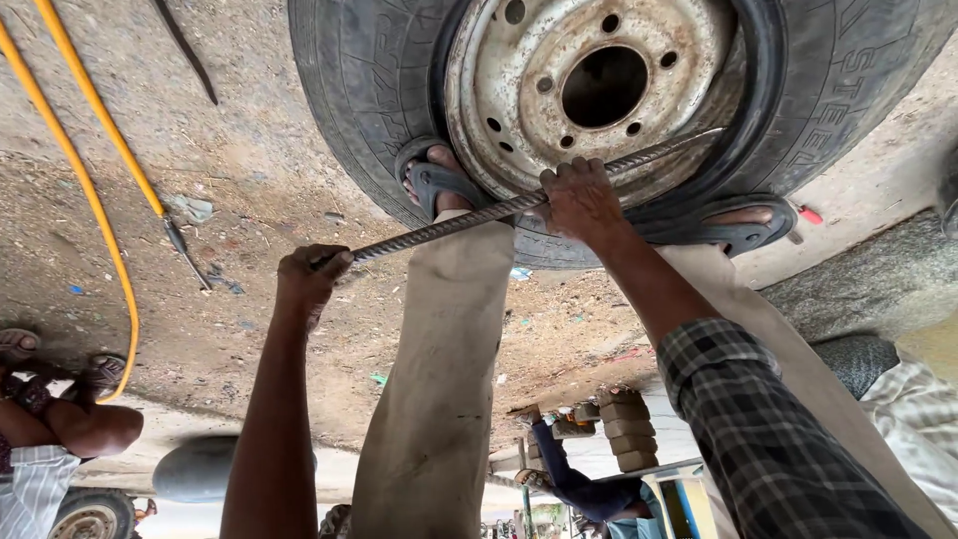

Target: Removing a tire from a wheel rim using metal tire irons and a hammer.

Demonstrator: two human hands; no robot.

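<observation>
A large worn tyre (359, 110) with a rusty steel rim (519, 60) lies flat on the dirt. I stand on it with both sandalled feet (439, 182) on the sidewall. A long ribbed steel rod (449, 222) runs from lower left up to the right, and its far tip sits at the gap between rim and tyre. My left hand (311, 279) grips the rod's near end. My right hand (579, 200), on an arm in a checked sleeve, clasps the rod's middle right over the rim's edge.
A yellow hose (95, 210) with a metal nozzle snakes across the dirt at the left. Another person's arm and sandalled feet (60, 374) show at the lower left beside a small wheel (92, 514). A stack of bricks (624, 429) and a blue-sleeved person (574, 479) are behind.
</observation>
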